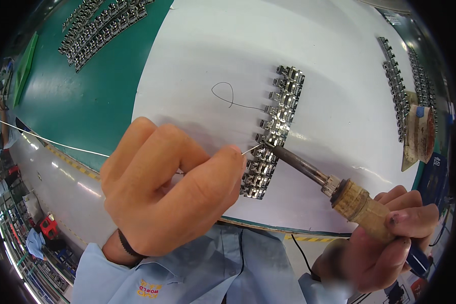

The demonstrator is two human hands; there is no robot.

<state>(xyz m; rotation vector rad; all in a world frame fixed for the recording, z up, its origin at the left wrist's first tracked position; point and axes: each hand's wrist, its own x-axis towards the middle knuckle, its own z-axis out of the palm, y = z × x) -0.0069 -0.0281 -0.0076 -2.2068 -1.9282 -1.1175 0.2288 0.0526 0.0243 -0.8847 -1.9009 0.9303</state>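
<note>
L hand (172,187) closest: fingers pinch thin solder wire (252,149), end by iron tip. R fingers wrap the wood-handled iron (332,186), tip at metal connector row (278,126) mid white sheet (197,45). Blue shirt (197,268) w/ red/yellow chest lettering (148,290); blue item (434,172) w/ white writing, R edge.

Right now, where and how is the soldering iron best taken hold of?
Probably by its thick, rounded wooden handle, coming from the person's lower right, where the right hand holds it. The soldering iron slants up-left, its slim metal shaft pointing at the metal parts; that end may be hot.
</note>
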